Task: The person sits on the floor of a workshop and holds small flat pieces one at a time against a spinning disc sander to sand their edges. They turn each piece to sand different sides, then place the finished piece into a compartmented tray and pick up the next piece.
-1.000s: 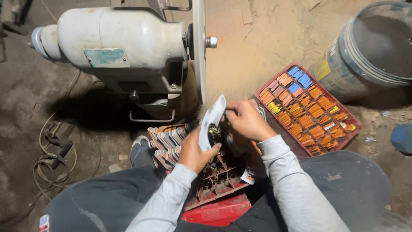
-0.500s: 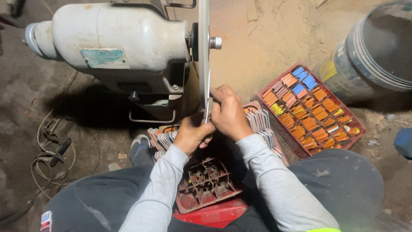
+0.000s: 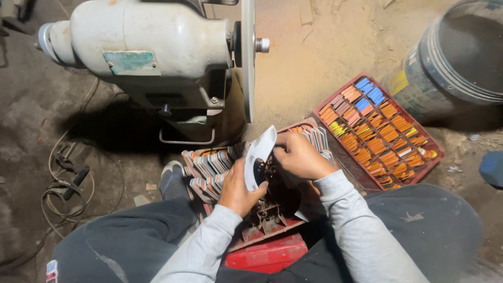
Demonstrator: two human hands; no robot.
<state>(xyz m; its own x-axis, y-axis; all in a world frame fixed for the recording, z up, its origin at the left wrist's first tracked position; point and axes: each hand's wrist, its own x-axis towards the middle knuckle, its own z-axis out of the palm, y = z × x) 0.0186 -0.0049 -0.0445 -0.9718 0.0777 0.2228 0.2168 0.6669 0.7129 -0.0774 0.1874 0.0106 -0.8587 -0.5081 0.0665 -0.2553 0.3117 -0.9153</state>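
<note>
Both hands, the left hand (image 3: 242, 189) and right hand (image 3: 297, 155), are closing their fingers around a pale blade (image 3: 259, 155) just below the grinder's disc (image 3: 247, 57), while racks of blades (image 3: 209, 170) are waiting, apparently unfinished, beside a filled tray (image 3: 378, 130).

- The dirt floor (image 3: 325, 68), dusty and sandy, carries everything.
- A grey grinding machine (image 3: 152, 47) stands on it.
- A red crate (image 3: 382, 131) of orange and blue pieces lies beside a large bucket (image 3: 450, 68).
- A coiled cable (image 3: 63, 183) lies at the left.
- A blue block (image 3: 492, 169) lies at the right edge.
</note>
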